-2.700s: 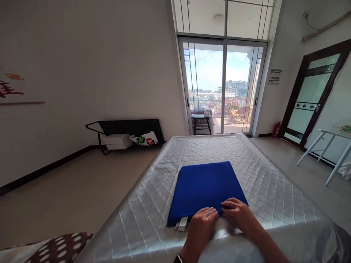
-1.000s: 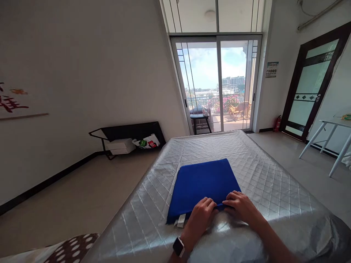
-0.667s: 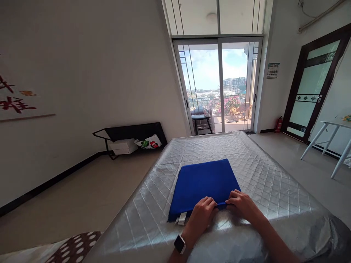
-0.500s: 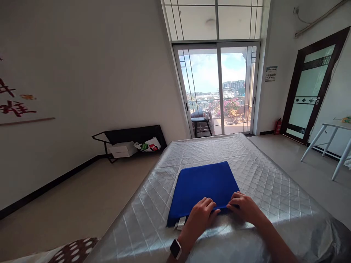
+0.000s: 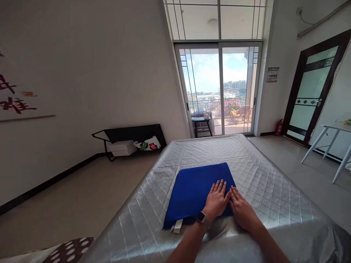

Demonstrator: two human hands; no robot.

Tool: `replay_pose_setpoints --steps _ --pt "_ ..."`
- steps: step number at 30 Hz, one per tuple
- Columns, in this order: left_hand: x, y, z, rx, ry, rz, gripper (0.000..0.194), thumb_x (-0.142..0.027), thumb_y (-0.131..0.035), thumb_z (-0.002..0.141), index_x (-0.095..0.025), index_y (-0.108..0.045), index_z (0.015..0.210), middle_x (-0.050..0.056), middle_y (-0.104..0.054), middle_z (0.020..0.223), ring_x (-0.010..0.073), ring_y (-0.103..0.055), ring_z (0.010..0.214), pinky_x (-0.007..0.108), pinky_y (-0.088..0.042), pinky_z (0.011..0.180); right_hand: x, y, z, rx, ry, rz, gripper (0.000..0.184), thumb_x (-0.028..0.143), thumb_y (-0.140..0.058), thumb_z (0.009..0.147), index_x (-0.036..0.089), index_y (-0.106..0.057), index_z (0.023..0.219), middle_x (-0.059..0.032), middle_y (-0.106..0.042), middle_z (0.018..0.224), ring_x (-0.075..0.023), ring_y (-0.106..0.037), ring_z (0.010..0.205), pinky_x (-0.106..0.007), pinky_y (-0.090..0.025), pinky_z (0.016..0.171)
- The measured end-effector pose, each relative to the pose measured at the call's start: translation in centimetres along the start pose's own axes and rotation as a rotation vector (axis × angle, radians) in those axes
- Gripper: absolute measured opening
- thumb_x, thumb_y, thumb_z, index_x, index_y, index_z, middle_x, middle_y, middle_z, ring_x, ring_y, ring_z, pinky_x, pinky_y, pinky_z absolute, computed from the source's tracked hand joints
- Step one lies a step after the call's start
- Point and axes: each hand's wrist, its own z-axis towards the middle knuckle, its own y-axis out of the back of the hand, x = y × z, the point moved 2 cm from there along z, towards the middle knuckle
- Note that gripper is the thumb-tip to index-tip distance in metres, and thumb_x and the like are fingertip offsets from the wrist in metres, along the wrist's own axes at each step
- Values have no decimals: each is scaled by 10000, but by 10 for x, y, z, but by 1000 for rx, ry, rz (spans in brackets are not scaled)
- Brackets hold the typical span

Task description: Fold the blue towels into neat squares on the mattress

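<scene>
- Blue pad (image 5: 192,193) lies lower centre of the frame, on a silver cover (image 5: 263,182).
- Flat, gripping nothing: my left hand (image 5: 216,200) on it, right hand (image 5: 242,210) at its right edge.
- Uneven pressing could skew it.

A flat, four-cornered blue pad (image 5: 189,193) with a white tag (image 5: 178,226) lies on a silver quilted cover (image 5: 137,223).

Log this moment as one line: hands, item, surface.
left hand: palm down on blue four-sided fabric pad; right hand: over pad's near right corner; pad: on silver quilted sheet; white rectangular tag: pad's near edge
</scene>
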Motion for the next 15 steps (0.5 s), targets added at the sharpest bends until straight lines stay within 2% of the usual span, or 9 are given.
replay_pose_setpoints --steps 2,5,8,10,12,15 --pt "15 1 -15 10 91 4 608 -487 -180 1045 -180 -360 1538 98 -360 1599 248 -280 1499 464 -299 1207 3 5 1 32 -37 20 548 238 -320 1009 42 -355 1519 -189 -330 1575 -287 -310 1467 -482 -414 1146" --pt "55 1 -50 37 239 59 655 -535 -162 1030 -175 -345 1545 95 -333 1610 260 -271 1502 473 -271 1217 7 11 2 63 -64 46 554 259 -315 1016 43 -339 1525 -184 -307 1586 -283 -284 1477 -483 -389 1162" --pt "105 -5 -96 33 335 136 577 -457 -221 1033 -217 -380 1534 106 -352 1604 304 -274 1498 543 -259 1204 9 15 2 75 -81 66 552 260 -308 1017 67 -334 1533 -165 -288 1599 -276 -271 1483 -484 -368 1175" --pt "132 -14 -124 -4 342 159 531 -379 -253 1029 -253 -406 1521 113 -379 1592 318 -285 1493 574 -271 1186 10 16 1 99 -95 74 557 273 -295 1021 58 -332 1533 -163 -277 1604 -278 -264 1485 -481 -357 1182" --pt "149 -22 -143 -69 392 150 547 -390 -268 1024 -229 -377 1535 137 -387 1587 319 -301 1486 572 -299 1173 9 18 -1 136 -108 74 569 303 -278 1028 45 -330 1533 -162 -274 1605 -278 -259 1488 -469 -339 1192" --pt "152 -32 -150 -137 470 116 652 -494 -276 1012 -130 -326 1551 188 -380 1581 324 -327 1473 534 -323 1173 3 22 2 194 -138 69 589 363 -260 1037 61 -336 1538 -146 -288 1606 -269 -262 1488 -441 -307 1207"
